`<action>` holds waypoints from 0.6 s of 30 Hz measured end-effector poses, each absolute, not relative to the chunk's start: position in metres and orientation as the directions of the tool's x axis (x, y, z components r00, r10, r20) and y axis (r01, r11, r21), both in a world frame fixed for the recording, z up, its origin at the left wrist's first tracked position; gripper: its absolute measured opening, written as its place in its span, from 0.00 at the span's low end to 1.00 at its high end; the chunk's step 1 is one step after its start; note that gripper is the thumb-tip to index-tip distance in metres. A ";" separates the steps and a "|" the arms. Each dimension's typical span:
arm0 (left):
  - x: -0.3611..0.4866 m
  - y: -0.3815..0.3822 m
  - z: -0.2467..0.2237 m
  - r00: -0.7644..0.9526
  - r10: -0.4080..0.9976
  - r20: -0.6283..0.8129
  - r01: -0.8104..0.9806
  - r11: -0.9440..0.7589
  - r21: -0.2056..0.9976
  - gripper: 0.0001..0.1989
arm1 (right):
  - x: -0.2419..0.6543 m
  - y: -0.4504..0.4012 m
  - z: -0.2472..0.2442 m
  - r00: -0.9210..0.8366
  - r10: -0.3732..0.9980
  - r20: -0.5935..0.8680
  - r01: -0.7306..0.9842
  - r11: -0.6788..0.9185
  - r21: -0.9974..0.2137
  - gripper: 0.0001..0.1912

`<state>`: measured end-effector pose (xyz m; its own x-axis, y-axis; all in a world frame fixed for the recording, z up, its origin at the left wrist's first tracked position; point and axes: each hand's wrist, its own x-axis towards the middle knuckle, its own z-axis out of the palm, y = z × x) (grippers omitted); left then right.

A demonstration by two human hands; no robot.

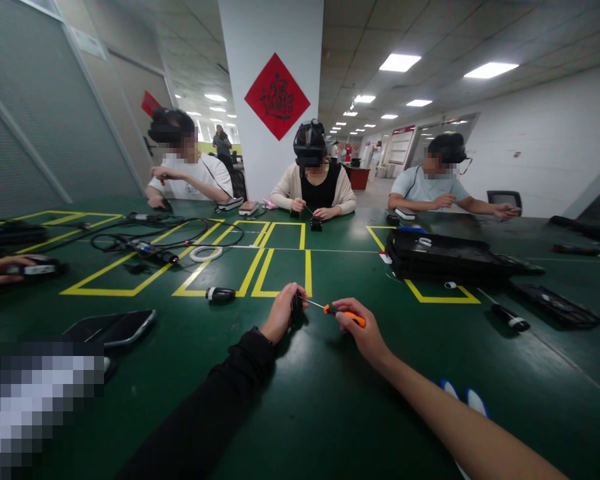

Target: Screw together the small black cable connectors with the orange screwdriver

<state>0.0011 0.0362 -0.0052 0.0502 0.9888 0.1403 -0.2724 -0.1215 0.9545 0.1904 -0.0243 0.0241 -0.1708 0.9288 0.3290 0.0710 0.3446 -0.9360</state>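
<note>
My left hand (281,312) is closed around a small black part (296,305), raised above the green table (300,400). Most of that part is covered by my fingers, so its exact kind does not show. In my right hand (363,330) is a screwdriver (349,316) with an orange and black handle. Its thin metal shaft points left, and the tip reaches the black part or lies right beside it. To the left of my left hand, a black cylindrical piece with a white band (221,295) lies on the table.
Tangled black cables (150,248) and a white ring (206,253) lie left of centre. Black trays (445,253) are stacked at the right, near another black cylinder (510,319). A phone (113,328) lies at the left. Three people sit opposite; another person's hand (15,267) shows at far left.
</note>
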 end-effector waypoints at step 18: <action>0.004 0.018 0.010 0.196 0.955 0.224 0.077 -0.242 0.967 0.12 | 0.194 -0.013 0.012 -0.088 0.988 0.125 -0.311 0.092 -0.946 0.09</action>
<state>0.0044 0.0184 0.0095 0.1959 0.9548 0.2236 0.0770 -0.2423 0.9671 0.1941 -0.0125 0.0122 -0.0880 0.9883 0.1246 -0.3113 0.0915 -0.9459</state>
